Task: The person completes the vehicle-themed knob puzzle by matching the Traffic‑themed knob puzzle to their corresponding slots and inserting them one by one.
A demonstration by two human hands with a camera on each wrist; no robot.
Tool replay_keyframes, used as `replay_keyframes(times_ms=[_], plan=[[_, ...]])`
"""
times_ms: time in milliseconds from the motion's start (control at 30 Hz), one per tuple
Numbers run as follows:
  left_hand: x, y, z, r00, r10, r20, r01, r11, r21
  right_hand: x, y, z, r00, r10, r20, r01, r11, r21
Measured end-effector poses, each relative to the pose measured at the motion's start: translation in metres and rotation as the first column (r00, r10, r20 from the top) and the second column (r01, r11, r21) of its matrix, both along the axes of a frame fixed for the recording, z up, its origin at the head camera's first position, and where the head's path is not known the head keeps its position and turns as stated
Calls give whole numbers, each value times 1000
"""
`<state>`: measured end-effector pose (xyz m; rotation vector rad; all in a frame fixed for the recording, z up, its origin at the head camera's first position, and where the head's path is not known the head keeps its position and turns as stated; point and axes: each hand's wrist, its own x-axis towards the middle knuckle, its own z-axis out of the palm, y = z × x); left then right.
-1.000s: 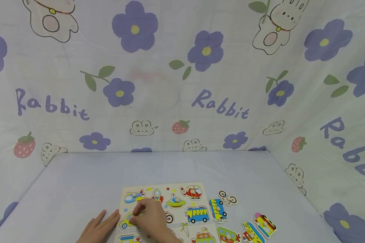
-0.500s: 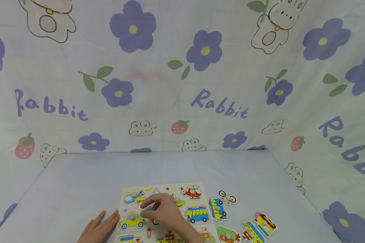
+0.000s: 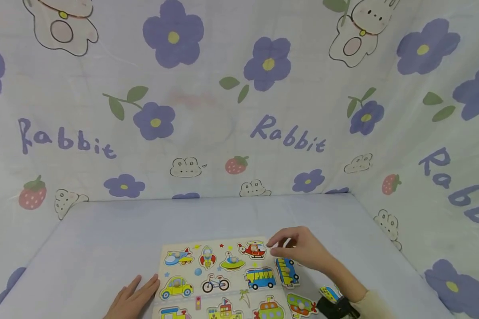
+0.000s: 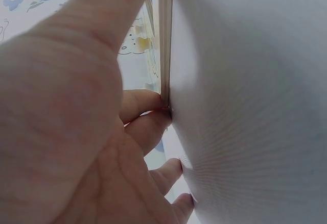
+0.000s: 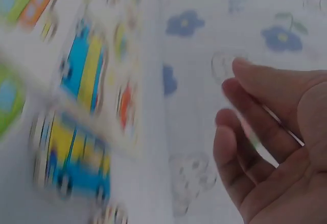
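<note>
A wooden knob puzzle board (image 3: 235, 288) with vehicle pictures lies on the table. My left hand (image 3: 133, 297) rests flat at its left side; in the left wrist view, fingertips (image 4: 153, 124) touch the board's edge. The yellow car piece (image 3: 177, 289) sits in its slot. Bare hand, nothing held: my right hand (image 3: 299, 249) hovers over the board's right edge beside the helicopter piece (image 3: 257, 251), fingers loosely bent. Beneath it lies the loose bus piece (image 3: 288, 278), seen blurred in the right wrist view. The loose bicycle piece is almost wholly hidden by this hand.
Right of the board lie a loose submarine piece (image 3: 300, 305) and a blue-and-yellow piece (image 3: 329, 293), partly covered by a black wrist device (image 3: 337, 308). Airplane (image 3: 178, 257), rocket (image 3: 207, 258) and saucer (image 3: 232, 262) pieces sit in the board. Printed cloth walls surround the table.
My right hand has let go of the car piece and moved right across the board to the helicopter's side. The bicycle picture is uncovered. My left hand stays put.
</note>
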<state>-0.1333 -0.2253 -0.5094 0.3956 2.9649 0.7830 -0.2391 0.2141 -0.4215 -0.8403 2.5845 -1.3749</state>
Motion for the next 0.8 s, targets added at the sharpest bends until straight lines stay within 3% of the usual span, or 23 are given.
replay_keyframes(times_ms=[133, 300, 600, 800], plan=[[-1, -2, 1, 1000, -26, 14, 25, 1000, 12, -13, 52, -9, 998, -58, 39, 55, 997, 62], [-2, -5, 3, 998, -50, 38, 49, 998, 27, -24, 89, -22, 996, -69, 57, 63, 992, 106], [-2, -6, 11, 993, -90, 70, 87, 995, 43, -37, 105, -41, 993, -32, 114, 20, 994, 106], [-1, -4, 14, 993, -86, 79, 85, 996, 19, -42, 105, -54, 991, -35, 128, 19, 992, 122]])
